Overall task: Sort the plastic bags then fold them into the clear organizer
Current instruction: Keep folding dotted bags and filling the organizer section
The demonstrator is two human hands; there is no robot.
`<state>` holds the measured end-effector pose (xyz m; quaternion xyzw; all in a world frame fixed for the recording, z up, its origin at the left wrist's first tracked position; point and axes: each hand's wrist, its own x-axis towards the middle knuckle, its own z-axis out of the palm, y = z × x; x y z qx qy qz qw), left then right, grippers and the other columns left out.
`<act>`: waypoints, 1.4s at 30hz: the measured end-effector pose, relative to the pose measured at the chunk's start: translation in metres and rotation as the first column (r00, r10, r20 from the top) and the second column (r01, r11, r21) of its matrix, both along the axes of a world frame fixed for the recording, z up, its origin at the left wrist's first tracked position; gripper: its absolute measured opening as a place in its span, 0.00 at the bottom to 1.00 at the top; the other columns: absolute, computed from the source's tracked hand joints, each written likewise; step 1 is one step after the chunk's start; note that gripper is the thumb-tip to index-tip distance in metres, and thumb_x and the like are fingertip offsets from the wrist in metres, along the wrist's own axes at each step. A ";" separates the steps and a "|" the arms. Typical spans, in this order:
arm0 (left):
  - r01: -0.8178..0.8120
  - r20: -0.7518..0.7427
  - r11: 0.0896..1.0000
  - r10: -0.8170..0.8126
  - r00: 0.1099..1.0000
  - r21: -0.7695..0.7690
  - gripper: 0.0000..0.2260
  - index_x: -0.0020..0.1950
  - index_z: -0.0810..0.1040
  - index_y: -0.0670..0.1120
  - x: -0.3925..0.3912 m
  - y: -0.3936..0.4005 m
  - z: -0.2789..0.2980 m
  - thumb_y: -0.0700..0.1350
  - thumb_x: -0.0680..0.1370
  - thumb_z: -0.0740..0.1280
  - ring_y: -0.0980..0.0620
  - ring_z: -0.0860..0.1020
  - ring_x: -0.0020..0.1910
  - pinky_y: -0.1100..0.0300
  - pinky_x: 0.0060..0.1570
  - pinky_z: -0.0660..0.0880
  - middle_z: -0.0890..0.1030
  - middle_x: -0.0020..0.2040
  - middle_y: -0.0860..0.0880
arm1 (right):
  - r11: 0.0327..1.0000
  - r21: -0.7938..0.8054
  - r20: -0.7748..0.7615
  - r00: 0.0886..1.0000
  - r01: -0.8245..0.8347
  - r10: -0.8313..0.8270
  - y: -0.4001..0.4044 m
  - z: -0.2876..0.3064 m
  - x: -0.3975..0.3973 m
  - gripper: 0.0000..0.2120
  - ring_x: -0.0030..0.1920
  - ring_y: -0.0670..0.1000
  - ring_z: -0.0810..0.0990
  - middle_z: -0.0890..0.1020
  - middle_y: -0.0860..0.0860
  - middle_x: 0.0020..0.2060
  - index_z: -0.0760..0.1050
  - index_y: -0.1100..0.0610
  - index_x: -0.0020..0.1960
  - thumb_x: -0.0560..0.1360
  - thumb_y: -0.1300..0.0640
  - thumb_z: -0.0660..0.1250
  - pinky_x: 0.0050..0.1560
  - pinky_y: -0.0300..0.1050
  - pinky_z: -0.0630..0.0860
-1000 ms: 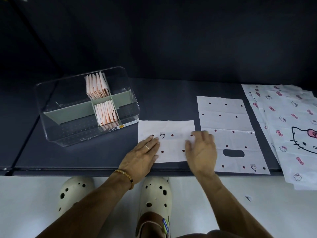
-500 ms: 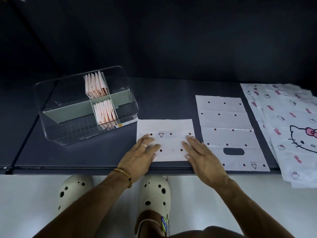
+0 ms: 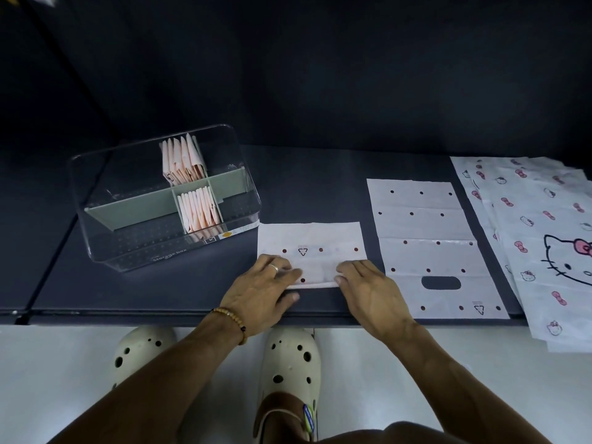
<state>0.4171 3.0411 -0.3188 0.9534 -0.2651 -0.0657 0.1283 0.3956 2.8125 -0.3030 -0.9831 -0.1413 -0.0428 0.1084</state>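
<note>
While both hands work the near edge, the dotted bag [image 3: 310, 248] lies flat at bench [image 3: 179, 293] centre, near edge lifted. L hand [image 3: 261, 294] pinches its 7 o'clock corner; R hand [image 3: 368, 288] pinches the 5 o'clock corner. Organizer [image 3: 166, 200] at 10 o'clock, just beside bag, w/ folded bags [image 3: 198, 208] in two compartments. Flat bag [image 3: 429, 251] at 3 o'clock; cat-print pile [image 3: 544, 238] beyond.

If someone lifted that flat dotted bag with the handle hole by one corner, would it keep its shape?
Probably not. The dotted bag looks like thin film lying fully flat with soft fold creases, so it would likely droop. It seems very light, and may slide easily on the smooth dark table.
</note>
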 end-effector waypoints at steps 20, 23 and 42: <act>-0.589 -0.123 0.804 0.578 0.807 -0.086 0.13 0.51 0.77 0.45 0.034 0.013 0.009 0.54 0.78 0.63 0.39 0.77 0.49 0.51 0.45 0.74 0.81 0.46 0.41 | 0.802 0.186 -0.453 0.774 0.567 -0.442 -0.010 0.002 0.044 0.16 0.33 0.50 0.72 0.74 0.50 0.30 0.66 0.53 0.35 0.77 0.50 0.66 0.38 0.40 0.67; -0.613 -0.063 0.790 0.611 0.789 -0.014 0.15 0.47 0.76 0.46 0.036 0.013 0.006 0.57 0.78 0.62 0.41 0.78 0.46 0.53 0.42 0.73 0.81 0.45 0.43 | 0.774 0.177 -0.455 0.748 0.608 -0.484 -0.009 -0.002 0.048 0.12 0.38 0.53 0.75 0.79 0.52 0.34 0.71 0.54 0.38 0.77 0.49 0.67 0.41 0.40 0.68; 0.003 0.067 0.999 0.000 0.998 -0.045 0.20 0.73 0.65 0.42 0.020 0.024 -0.007 0.45 0.82 0.59 0.50 0.59 0.75 0.57 0.72 0.52 0.62 0.75 0.49 | 0.856 0.080 -0.110 0.858 0.510 -0.501 0.011 0.003 0.038 0.10 0.50 0.59 0.77 0.78 0.56 0.50 0.76 0.58 0.52 0.73 0.57 0.71 0.44 0.47 0.74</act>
